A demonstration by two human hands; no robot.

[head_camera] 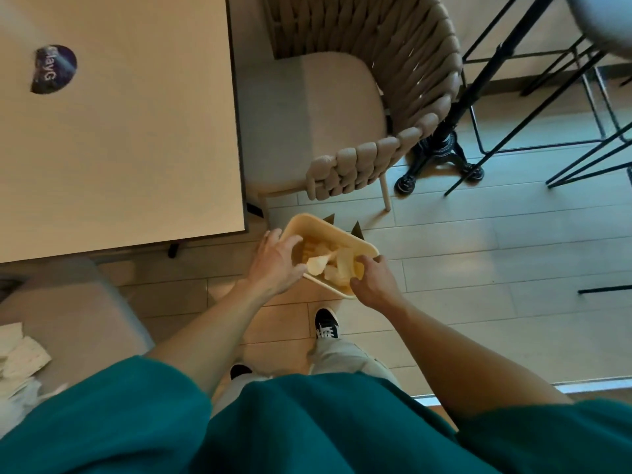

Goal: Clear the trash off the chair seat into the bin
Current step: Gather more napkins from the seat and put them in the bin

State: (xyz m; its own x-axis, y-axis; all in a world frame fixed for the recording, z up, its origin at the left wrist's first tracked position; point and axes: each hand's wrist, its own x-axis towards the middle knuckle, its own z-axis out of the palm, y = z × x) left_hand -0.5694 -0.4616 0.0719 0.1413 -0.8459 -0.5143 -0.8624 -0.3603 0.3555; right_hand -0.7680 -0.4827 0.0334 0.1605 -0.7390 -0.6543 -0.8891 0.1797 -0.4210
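A cream plastic bin stands on the floor in front of my feet, with several pale crumpled papers inside. My left hand hovers over the bin's left rim with its fingers spread, and a white scrap lies just off its fingertips. Over the near right corner is my right hand, fingers loosely curled and gripping nothing I can see. At the lower left, a beige chair seat carries white crumpled tissues.
A pale table fills the upper left. A woven-back chair stands beyond the bin, its seat bare. To the right are a black table pedestal and thin black stool legs. Tiled floor lies to the right of the bin.
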